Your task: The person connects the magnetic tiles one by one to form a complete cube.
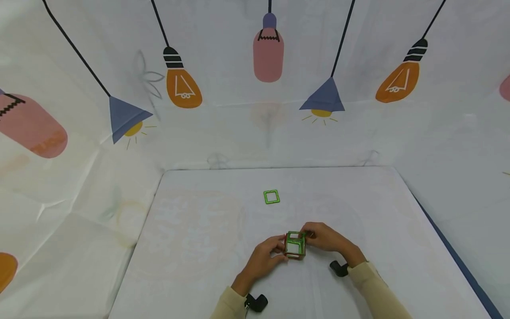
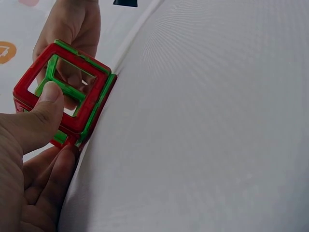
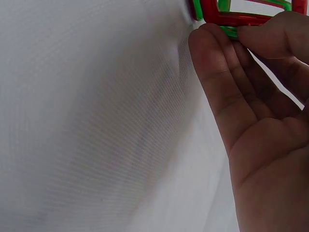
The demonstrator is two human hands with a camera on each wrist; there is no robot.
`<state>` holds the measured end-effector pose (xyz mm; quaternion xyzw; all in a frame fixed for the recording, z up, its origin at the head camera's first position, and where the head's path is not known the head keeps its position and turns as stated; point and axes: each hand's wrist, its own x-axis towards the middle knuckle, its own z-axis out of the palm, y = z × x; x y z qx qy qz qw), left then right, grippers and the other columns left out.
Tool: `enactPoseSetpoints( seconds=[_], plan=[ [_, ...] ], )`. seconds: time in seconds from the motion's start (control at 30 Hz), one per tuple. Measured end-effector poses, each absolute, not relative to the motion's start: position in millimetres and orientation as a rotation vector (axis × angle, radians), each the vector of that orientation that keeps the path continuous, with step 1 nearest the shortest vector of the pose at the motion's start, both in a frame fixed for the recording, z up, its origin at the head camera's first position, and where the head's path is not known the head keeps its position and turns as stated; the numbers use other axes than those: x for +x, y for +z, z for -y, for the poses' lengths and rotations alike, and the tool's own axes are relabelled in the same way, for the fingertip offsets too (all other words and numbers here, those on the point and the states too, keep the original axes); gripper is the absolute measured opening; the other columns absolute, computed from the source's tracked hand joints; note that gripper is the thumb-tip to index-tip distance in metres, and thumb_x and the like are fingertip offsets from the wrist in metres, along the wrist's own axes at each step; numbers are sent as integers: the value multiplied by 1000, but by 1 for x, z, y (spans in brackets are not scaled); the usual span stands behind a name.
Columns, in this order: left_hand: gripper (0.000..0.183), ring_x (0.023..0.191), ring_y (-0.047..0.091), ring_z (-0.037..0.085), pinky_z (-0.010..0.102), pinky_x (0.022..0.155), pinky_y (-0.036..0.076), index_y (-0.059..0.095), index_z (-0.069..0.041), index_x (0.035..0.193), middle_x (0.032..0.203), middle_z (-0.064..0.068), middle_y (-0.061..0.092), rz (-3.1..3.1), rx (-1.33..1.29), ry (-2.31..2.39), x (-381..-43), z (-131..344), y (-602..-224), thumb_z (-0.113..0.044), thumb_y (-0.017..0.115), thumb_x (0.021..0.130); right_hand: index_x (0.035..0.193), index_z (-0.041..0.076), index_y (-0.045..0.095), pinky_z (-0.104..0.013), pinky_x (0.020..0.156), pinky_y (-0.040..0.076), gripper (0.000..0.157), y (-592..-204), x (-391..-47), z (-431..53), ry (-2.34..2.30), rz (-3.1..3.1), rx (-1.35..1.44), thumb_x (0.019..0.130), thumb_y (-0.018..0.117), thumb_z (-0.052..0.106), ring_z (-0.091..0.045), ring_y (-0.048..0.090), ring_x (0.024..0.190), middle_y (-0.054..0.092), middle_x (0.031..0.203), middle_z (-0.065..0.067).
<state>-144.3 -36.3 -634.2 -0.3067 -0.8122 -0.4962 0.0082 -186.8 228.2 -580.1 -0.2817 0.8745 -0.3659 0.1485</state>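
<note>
A small cube [image 1: 295,241] of red and green square magnetic tiles stands on the white table between the two hands. My left hand [image 1: 264,259] grips its left side; in the left wrist view the thumb [image 2: 50,99] lies over a red tile frame and the fingers reach low beside the table. From the right, my right hand [image 1: 324,236] pinches the cube's upper right edge. Its thumb and fingertips [image 3: 205,41] meet at a green edge in the right wrist view. Through the see-through frames a green bar shows slanted inside the cube.
One loose green square tile [image 1: 272,202] lies flat on the table [image 1: 199,212], farther back than the cube. A white sheet [image 1: 231,128] printed with lamps and bulbs rises behind the table. Black wrist cameras [image 1: 256,303] sit below both hands.
</note>
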Motion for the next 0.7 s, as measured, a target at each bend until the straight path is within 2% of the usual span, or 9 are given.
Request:
enactPoseSetpoints(
  seconds=[0.3, 0.4, 0.5, 0.63, 0.7],
  plan=[
    [23, 99, 66, 6, 20, 85, 55, 68, -13, 103, 138, 6, 61, 2542, -963, -1536, -145, 36, -633, -19, 80, 84, 108, 14, 72, -24, 80, 56, 18, -585, -180, -229, -1046, -2564, -839, 92, 69, 7, -4, 63, 95, 70, 102, 5],
    [24, 100, 65, 7, 21, 85, 55, 67, -14, 102, 138, 6, 61, 2537, -962, -1522, -145, 36, -633, -19, 80, 83, 110, 11, 73, -25, 79, 57, 19, -588, -177, -228, -1104, -2586, -867, 92, 69, 7, -4, 63, 93, 70, 101, 4],
    [39, 97, 65, 6, 19, 84, 55, 64, -13, 117, 126, 3, 67, 2555, -943, -1528, -146, 35, -634, -20, 81, 83, 111, 7, 72, -24, 76, 56, 20, -592, -173, -225, -1136, -2643, -884, 92, 68, 5, -3, 62, 90, 70, 99, 2],
    [60, 96, 66, 4, 18, 85, 55, 52, -16, 133, 110, -1, 68, 2622, -859, -1619, -147, 33, -634, -23, 82, 82, 114, 4, 72, -21, 73, 54, 24, -596, -168, -222, -1146, -2703, -852, 91, 67, 1, 1, 58, 88, 68, 99, 1],
    [61, 97, 65, 3, 19, 86, 55, 50, -18, 133, 115, -1, 67, 2651, -814, -1660, -147, 33, -634, -24, 83, 81, 117, 4, 71, -21, 72, 53, 26, -597, -166, -220, -1156, -2705, -843, 91, 67, 1, 2, 56, 86, 67, 100, 0]
  ],
)
